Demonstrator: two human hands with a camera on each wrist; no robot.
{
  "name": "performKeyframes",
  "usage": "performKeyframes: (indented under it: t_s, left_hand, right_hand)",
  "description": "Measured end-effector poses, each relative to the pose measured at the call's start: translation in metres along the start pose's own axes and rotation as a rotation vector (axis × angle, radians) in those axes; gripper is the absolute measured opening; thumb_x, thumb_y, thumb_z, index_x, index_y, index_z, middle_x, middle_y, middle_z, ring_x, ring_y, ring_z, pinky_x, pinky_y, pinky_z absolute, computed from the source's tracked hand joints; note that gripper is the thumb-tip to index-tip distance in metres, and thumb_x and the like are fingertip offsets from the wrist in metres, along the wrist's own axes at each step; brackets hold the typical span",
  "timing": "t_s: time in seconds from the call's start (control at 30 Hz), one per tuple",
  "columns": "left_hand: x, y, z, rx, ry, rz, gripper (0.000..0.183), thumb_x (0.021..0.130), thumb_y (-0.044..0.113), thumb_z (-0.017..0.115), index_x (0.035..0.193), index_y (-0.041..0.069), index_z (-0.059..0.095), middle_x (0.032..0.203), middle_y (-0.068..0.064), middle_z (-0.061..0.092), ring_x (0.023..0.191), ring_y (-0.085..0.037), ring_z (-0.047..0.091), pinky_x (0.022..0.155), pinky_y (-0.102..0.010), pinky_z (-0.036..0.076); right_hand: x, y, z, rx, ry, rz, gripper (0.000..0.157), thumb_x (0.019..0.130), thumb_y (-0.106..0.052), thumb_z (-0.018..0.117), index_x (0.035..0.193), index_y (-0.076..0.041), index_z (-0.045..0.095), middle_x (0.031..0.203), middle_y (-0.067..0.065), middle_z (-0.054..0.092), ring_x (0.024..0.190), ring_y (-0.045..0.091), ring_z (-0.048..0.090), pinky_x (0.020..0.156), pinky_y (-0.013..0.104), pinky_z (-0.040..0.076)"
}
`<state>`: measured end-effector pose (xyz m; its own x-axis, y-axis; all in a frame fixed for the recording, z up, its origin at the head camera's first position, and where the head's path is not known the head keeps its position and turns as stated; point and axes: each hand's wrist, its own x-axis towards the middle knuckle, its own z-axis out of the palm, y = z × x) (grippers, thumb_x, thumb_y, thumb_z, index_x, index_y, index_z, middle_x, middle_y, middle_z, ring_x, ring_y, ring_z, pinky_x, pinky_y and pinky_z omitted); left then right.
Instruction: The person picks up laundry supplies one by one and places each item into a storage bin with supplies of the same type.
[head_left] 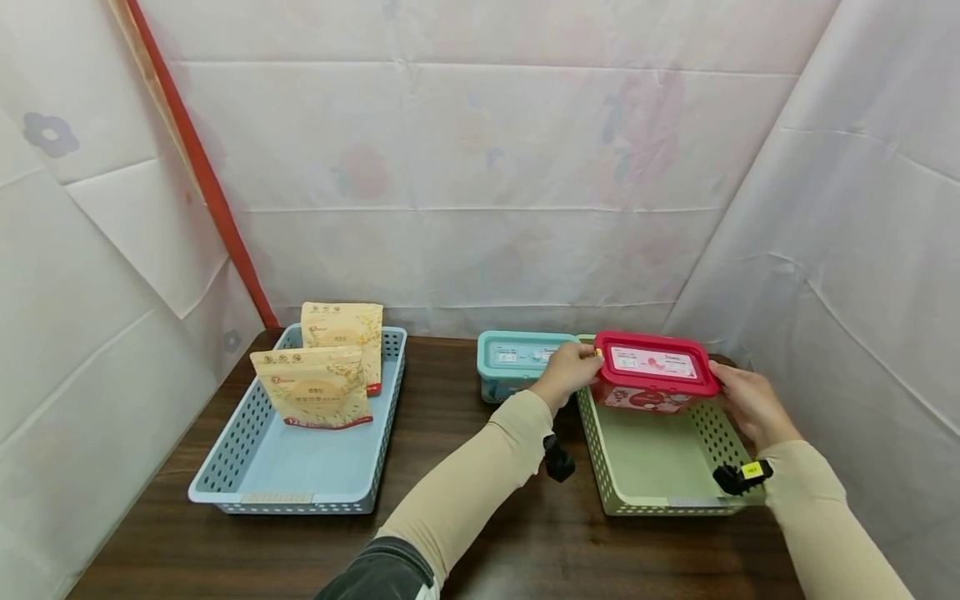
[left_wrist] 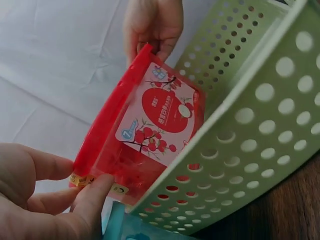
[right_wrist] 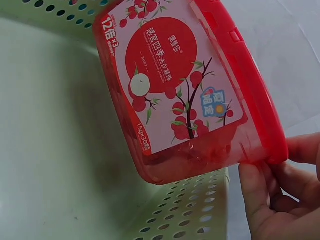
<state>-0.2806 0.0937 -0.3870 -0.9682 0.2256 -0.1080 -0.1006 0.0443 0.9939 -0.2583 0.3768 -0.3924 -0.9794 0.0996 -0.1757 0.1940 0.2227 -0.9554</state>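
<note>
A red lidded tub of laundry capsules is held at the back of the green basket, its base partly inside the walls. My left hand grips the left end of its lid; in the left wrist view the thumb and fingers pinch the rim by a small yellow sticker. At the opposite end my right hand pinches the lid's edge, as the right wrist view also shows. The tub is slightly tilted over the basket floor. Just left of it stands a teal lidded tub, partly hidden by my left hand.
On the left of the dark wooden table sits a blue basket holding two cream pouches, one in front and one behind. Pale patterned cloth hangs behind and at both sides.
</note>
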Motion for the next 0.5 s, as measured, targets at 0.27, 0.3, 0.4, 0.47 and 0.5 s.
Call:
performKeyframes:
  t_s: [0.27,0.3,0.4,0.47,0.5]
  left_hand:
    - [0.0,-0.0004,-0.0015,0.155,0.01,0.024,0.034,0.102,0.012,0.056,0.132,-0.004,0.062,0.125,-0.012,0.065,0.093,-0.015,0.065,0.08,-0.032,0.057]
    - [0.0,-0.0005,-0.002,0.176,0.007,0.025,0.036,0.103,0.013,0.055,0.134,-0.003,0.061,0.127,-0.011,0.064,0.092,-0.014,0.064,0.079,-0.031,0.057]
    - [0.0006,-0.0008,-0.003,0.245,0.006,0.029,0.037,0.103,0.014,0.055,0.136,-0.001,0.06,0.121,-0.009,0.065,0.082,-0.01,0.057,0.073,-0.028,0.051]
    - [0.0015,-0.0011,-0.0033,0.29,-0.001,0.034,0.035,0.103,0.014,0.054,0.133,-0.001,0.061,0.106,-0.006,0.065,0.072,-0.01,0.05,0.066,-0.027,0.046]
    - [0.0022,-0.0013,-0.0034,0.312,-0.006,0.038,0.032,0.103,0.014,0.054,0.129,-0.001,0.063,0.095,-0.004,0.062,0.067,-0.01,0.046,0.063,-0.026,0.042]
  right_hand:
    - [0.0043,0.005,0.0016,-0.058,-0.004,0.011,0.07,0.107,-0.037,0.042,0.15,0.015,0.025,0.127,0.011,0.054,0.083,-0.01,0.057,0.077,0.015,0.053]
    - [0.0052,0.0057,0.0015,-0.061,-0.003,0.013,0.07,0.107,-0.037,0.041,0.15,0.015,0.025,0.128,0.012,0.053,0.084,-0.01,0.057,0.077,0.015,0.053]
    - [0.0074,0.0074,0.0017,-0.072,-0.005,0.013,0.071,0.107,-0.038,0.041,0.15,0.016,0.025,0.136,0.021,0.048,0.084,-0.01,0.057,0.076,0.014,0.053]
    - [0.0084,0.0083,0.0019,-0.083,-0.007,0.005,0.07,0.108,-0.038,0.04,0.15,0.016,0.025,0.14,0.024,0.045,0.085,-0.01,0.056,0.077,0.014,0.052]
    - [0.0088,0.0086,0.0021,-0.088,-0.004,0.002,0.07,0.108,-0.038,0.04,0.149,0.017,0.026,0.138,0.024,0.046,0.085,-0.009,0.056,0.076,0.015,0.053]
